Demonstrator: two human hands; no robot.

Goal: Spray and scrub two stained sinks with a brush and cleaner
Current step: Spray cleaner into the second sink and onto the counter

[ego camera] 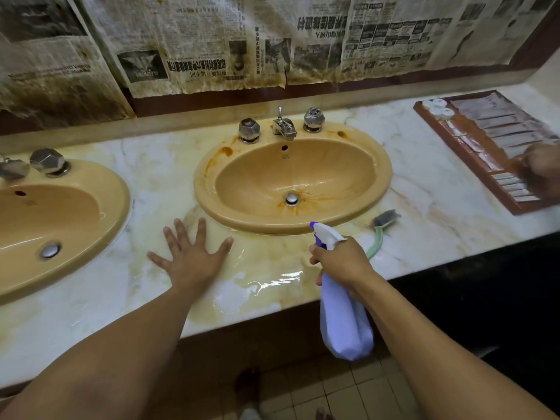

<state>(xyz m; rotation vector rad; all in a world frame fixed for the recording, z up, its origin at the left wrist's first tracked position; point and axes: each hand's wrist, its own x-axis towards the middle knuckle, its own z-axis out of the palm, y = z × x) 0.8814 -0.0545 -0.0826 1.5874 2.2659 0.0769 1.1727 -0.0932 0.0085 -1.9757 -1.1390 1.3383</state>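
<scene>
Head view looks down on a long marble counter (424,192), with its front edge close to the person. Bare counter lies in front of the middle sink (333,165). The left hand (191,262) lies flat there, fingers spread wide, holding nothing. The right hand (339,262) grips a spray bottle (345,322) by its neck. The bottle's body hangs out past the front edge, over the tiled floor (333,389), and its nozzle points at the middle sink.

That sink has wet brown streaks round its drain (291,198) and an orange stain (225,151) on its back rim. The left sink (115,201) is cut off by the picture's edge.

The brush (378,234) lies on the counter just right of the bottle, near the middle sink's front rim. A wooden tray (463,157) of packets (497,122) sits at the right end of the counter. Old newspaper (212,40) covers the wall.
</scene>
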